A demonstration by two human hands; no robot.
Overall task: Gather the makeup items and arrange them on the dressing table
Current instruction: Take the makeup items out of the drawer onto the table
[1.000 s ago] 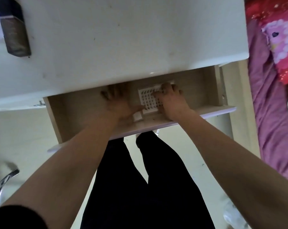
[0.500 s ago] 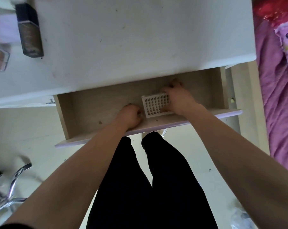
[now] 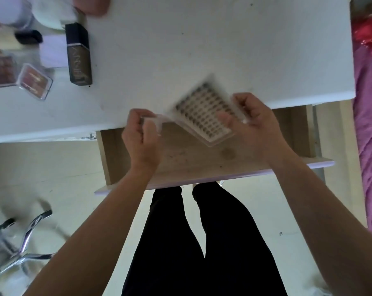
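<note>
**Both hands hold clear plastic over the open drawer**

Your right hand (image 3: 255, 124) grips the lash tray (image 3: 204, 112) by its right edge, with the thumb across the top face and the fingers curled behind it. The tray is tilted and held in the air, above the front edge of the tabletop (image 3: 202, 50) and the back of the open drawer (image 3: 202, 159). As far as can be seen, it touches neither.

Your left hand (image 3: 141, 137) is curled tight and pinches a small clear plastic piece (image 3: 153, 121) just left of the tray. Blur hides whether that piece joins the tray or is separate. The tray's far corner smears into the white top, and its rows of dark clusters are too blurred to count.

Near the tabletop's left edge lie a dark foundation bottle (image 3: 79, 54), a clear blush compact (image 3: 34, 82) just beside it, and an eyeshadow palette (image 3: 0, 73) cut off by the frame. The things at the far left corner are too blurred to name.
</note>
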